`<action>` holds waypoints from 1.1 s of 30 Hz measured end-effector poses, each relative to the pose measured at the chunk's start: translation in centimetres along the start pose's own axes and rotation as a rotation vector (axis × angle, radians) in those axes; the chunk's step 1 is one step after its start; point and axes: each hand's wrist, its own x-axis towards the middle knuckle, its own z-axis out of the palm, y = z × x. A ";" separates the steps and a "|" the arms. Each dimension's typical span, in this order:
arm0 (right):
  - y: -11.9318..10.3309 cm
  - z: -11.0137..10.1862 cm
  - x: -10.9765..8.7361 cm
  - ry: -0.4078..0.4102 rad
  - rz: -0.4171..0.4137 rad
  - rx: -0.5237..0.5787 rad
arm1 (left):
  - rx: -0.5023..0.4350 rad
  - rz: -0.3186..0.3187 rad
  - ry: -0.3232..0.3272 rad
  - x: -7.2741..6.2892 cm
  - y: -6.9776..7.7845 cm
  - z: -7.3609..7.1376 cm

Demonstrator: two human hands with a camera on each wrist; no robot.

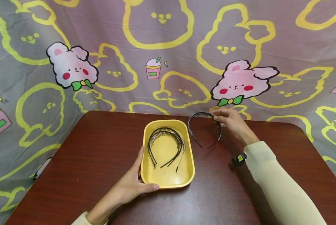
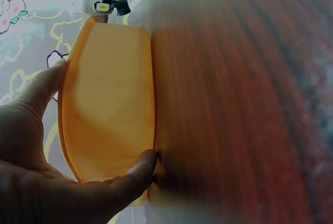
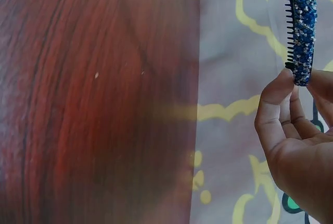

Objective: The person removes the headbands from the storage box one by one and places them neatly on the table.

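Observation:
My left hand [image 1: 129, 184] grips the near left corner of a yellow plastic tray [image 1: 163, 176], its thumb along the front wall and its fingers at the left side. Inside the tray lie several toothed headbands [image 1: 165, 130], black ones and one with a pinkish, beaded-looking arm [image 1: 180, 160]. Right of the tray, my right hand [image 1: 233, 123] pinches another headband [image 1: 190, 125] by its upper right side, with the ends pointing toward me. Up close in the right wrist view, this headband [image 3: 304, 31] is black with comb teeth and covered in blue and silver glittering chips.
The tray stands on a dark reddish-brown wooden table [image 1: 100, 150]. A grey-pink curtain [image 1: 179, 56] printed with yellow outlines and rabbit heads hangs right behind the table's far edge. A small black device [image 1: 239, 159] is worn at the right wrist.

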 end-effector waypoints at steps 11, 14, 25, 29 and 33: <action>1.1 -0.7 -0.1 0.021 0.055 -0.027 | -0.001 -0.003 0.003 0.0 0.0 0.0; 1.3 -0.8 -0.1 0.023 0.067 -0.028 | 0.000 -0.006 0.003 0.0 0.0 0.0; 2.1 -1.0 0.2 0.029 0.068 0.000 | 0.001 -0.002 -0.003 0.1 0.1 0.0; 2.5 -1.1 0.4 0.031 0.091 -0.023 | 0.009 -0.002 -0.004 0.1 0.1 0.0; 3.0 -1.1 0.8 0.032 0.103 -0.046 | 0.007 -0.002 -0.003 0.0 0.1 -0.1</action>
